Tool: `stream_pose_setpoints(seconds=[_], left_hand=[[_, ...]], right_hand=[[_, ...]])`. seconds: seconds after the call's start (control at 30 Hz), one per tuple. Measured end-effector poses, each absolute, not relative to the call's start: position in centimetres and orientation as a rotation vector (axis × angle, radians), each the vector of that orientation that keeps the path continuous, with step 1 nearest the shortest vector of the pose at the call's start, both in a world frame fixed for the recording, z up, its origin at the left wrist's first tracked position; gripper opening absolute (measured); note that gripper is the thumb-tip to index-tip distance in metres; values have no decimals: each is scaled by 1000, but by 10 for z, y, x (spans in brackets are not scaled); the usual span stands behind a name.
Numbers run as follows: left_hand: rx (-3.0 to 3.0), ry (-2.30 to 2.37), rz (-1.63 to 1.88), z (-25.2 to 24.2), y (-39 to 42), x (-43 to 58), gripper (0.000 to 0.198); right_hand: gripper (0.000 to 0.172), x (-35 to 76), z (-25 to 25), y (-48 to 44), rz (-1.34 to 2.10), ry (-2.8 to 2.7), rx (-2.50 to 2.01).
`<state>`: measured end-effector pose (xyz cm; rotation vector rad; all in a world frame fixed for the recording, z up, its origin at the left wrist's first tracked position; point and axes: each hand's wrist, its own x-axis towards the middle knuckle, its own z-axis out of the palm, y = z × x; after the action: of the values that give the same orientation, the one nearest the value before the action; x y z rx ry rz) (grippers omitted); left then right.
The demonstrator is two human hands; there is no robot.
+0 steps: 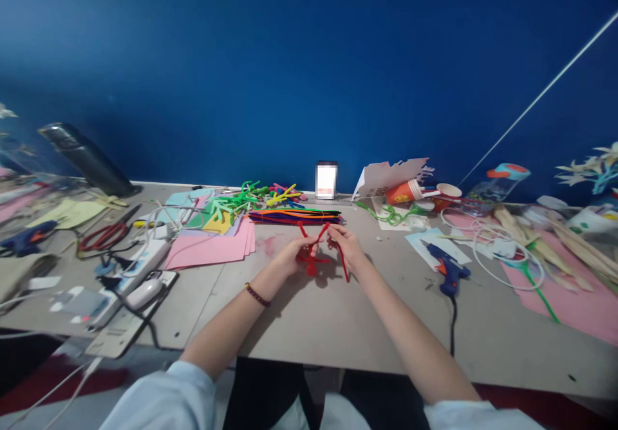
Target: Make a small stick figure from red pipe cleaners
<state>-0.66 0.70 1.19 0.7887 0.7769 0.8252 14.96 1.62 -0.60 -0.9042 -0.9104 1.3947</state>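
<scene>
One red shape [311,268] is clamped in the left grip [295,251]; the right grip [347,247] seemingly pinches a red strand [345,267].

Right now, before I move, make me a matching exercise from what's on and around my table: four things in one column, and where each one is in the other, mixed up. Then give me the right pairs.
Things
1. Beaded bracelet
2. Red fuzzy stems
3. Lit screen
4. Glue gun on the right

Places
A. Partly over a pale blue sheet
B. In the grip of the left hand and the right hand
C. Around the left wrist
D. Upright before the blue wall

Right pairs: 1-C, 2-B, 3-D, 4-A.
</scene>
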Motion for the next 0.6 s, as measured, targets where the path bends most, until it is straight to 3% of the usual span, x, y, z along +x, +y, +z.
stream_pose_setpoints(seconds=[0.3, 0.6], left_hand=[[631, 517, 689, 3, 6, -8, 14], [850, 927, 957, 8, 6, 0, 26]], right_hand=[[32, 153, 0, 10, 1669, -878, -737], [38, 154, -6, 21, 1476, -732, -917]])
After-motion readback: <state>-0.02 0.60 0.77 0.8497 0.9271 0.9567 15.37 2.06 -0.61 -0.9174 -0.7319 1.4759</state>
